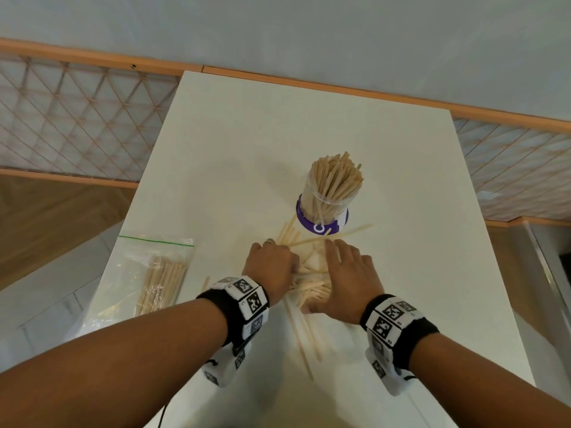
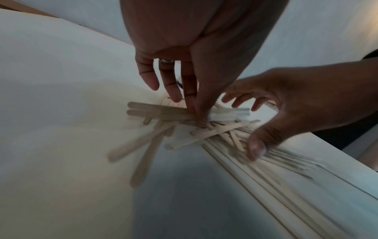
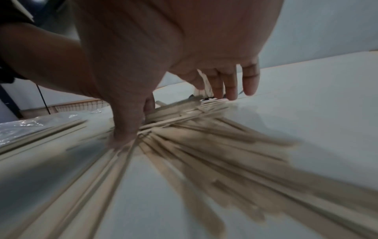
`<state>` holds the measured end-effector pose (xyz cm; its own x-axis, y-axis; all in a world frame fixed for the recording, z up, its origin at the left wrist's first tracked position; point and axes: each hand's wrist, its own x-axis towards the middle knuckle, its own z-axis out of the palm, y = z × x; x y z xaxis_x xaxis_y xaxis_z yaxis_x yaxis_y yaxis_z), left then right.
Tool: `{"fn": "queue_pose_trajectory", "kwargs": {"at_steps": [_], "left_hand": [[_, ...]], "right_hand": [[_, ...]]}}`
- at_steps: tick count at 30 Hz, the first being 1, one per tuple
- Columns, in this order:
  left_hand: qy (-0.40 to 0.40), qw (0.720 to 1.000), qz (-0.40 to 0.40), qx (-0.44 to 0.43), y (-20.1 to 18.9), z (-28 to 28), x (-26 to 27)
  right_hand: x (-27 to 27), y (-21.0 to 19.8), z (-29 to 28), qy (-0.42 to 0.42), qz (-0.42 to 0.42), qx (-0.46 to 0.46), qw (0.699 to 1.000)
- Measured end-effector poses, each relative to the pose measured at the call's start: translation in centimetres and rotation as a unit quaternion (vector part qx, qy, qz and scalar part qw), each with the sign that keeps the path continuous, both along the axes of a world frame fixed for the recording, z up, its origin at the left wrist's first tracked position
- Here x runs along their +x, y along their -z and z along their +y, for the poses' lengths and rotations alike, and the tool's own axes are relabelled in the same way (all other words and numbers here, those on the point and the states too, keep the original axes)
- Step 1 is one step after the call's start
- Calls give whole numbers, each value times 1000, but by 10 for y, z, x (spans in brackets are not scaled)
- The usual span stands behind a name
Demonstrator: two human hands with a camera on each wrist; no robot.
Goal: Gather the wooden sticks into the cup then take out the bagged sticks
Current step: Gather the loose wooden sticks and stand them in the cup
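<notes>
Nearest, a few long thin sticks (image 1: 301, 335) lie on the tabletop (image 1: 401, 211) below the wrists, outside both hands, so a sweep that only closes the palms would likely leave them behind. Just beyond, the left hand (image 1: 272, 267) and the right hand (image 1: 343, 279) stand on either side of the loose pile of wooden sticks (image 1: 309, 282), which lies between them on the surface. Neither grip has closed round anything: the left fingers (image 2: 174, 90) reach down with straight tips touching the flat sticks, and the right hand lies spread and relaxed, thumb pressed on the thin ones. The pile is a crossed mix of flat and thin sticks, so squeezing it together may, I judge, make pieces ride up, fan out or skid across the smooth top rather than bundle neatly. Left of the left arm, well apart from both hands, the bagged sticks (image 1: 160, 279) lie in their clear zip bag, close to the table's left edge; a stray elbow could nudge it off. Farther on, touching the far end of the pile, the cup (image 1: 323, 205) stands upright and already crowded with sticks, so forcing in another handful could tip it or spill what it holds.
</notes>
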<state>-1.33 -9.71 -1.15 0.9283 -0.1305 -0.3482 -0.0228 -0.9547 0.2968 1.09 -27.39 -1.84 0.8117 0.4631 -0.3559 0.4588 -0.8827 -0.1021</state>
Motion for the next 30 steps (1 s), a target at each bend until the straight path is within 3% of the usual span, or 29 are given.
{"fn": "queue_pose_trajectory", "kwargs": {"at_steps": [3,5,8,10,12,14,16,18,22,30], "left_hand": [[-49,998,-26,-13,3,12,2],[-58,998,15,-5,5,17,4],[8,997,71,-12,12,10,5],[34,997,64,-25,15,1,3],[42,998,30,-34,18,-5,0],[53,998,-8,-45,21,-5,-2],[66,996,-22,-59,20,-2,-6],[90,995,-6,-48,19,1,-13],[173,984,36,28,26,1,-34],[-1,1000,13,-9,23,-18,-20]], "right_hand": [[0,2,-9,-19,17,20,999],[0,5,-8,-24,27,68,997],[-2,8,-1,-46,44,136,989],[-3,6,1,-60,41,173,982],[-1,5,-2,-76,-20,185,980],[6,1,-3,-64,-45,141,987],[19,0,-5,-42,-6,70,997],[27,2,-6,-48,41,16,998],[15,1,-7,-71,30,-19,997],[-29,4,-20,-99,-10,-41,994]]}}
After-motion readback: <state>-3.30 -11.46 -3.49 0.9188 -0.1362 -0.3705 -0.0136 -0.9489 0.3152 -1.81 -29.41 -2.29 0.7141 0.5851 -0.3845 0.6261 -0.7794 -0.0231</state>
